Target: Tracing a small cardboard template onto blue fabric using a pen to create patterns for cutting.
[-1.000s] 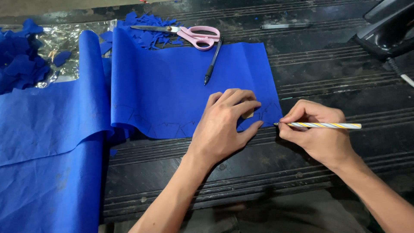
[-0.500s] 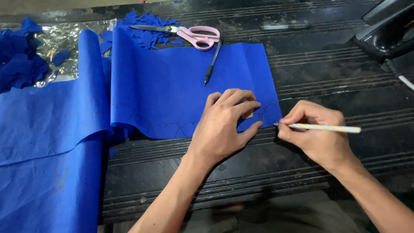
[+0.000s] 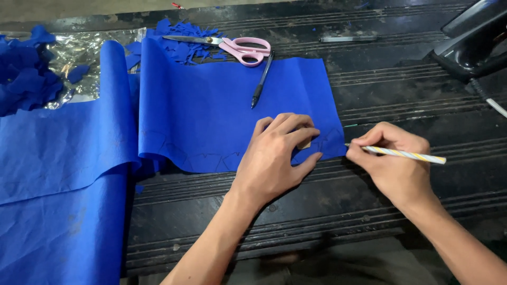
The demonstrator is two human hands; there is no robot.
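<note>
Blue fabric lies spread on the dark grooved surface, its near edge under the left hand, whose fingers press together flat on a small pale template at the cloth's right corner. Right hand sits just off that corner, fingers clamped on a striped pencil with its tip at the cloth edge. As I judge it, the grooves beneath could jolt the pencil tip and wobble the line, and if the pressing hand eases, the thin cloth or template might creep and throw the outline off. Cloth looks thin, lightly creased, vivid blue, with a row of faint zigzag marks along the near edge; to the left it rises in a fold and runs on over the surface's edge. Pink-handled scissors and a dark pen rest at its far edge, well apart from both hands
</note>
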